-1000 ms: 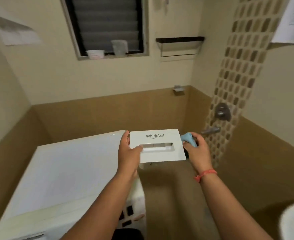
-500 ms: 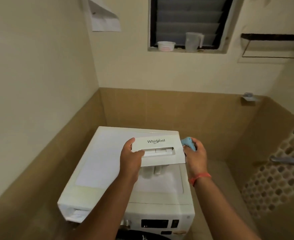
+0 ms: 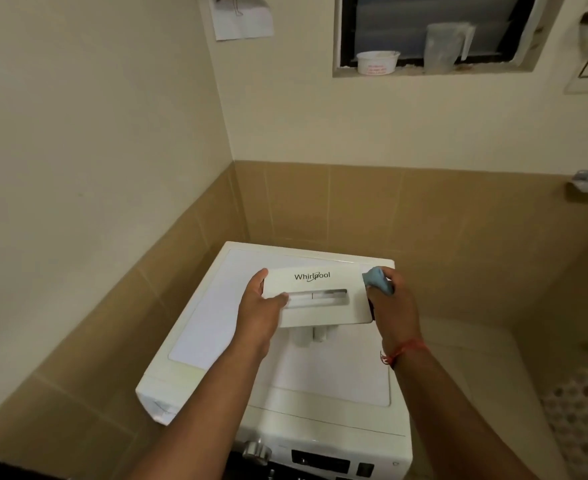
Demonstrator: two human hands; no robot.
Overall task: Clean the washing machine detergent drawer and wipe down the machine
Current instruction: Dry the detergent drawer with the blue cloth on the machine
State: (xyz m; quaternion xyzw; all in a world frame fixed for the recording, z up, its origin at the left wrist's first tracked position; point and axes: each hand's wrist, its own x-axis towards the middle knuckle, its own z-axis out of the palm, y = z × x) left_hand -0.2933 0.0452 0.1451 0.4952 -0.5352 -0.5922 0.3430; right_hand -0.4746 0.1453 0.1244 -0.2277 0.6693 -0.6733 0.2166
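My left hand (image 3: 257, 306) and right hand (image 3: 391, 306) grip the detergent drawer (image 3: 320, 296) above the washing machine (image 3: 320, 375); my right also pinches a blue cloth (image 3: 377, 278). A tub (image 3: 377, 62) and jug (image 3: 445, 46) sit on the window ledge.

Detergent drawer (image 3: 320, 299): smooth white plastic front panel, satin finish. Washing machine (image 3: 237, 327): smooth white top, slightly glossy; control knob (image 3: 256, 452) shiny metal-look. Cleaning cloth (image 3: 377, 279): soft light-blue fabric. Lower wall (image 3: 406, 220): tan glazed tiles. Upper wall (image 3: 95, 116): matt cream paint. Wall notice (image 3: 240, 15): paper.
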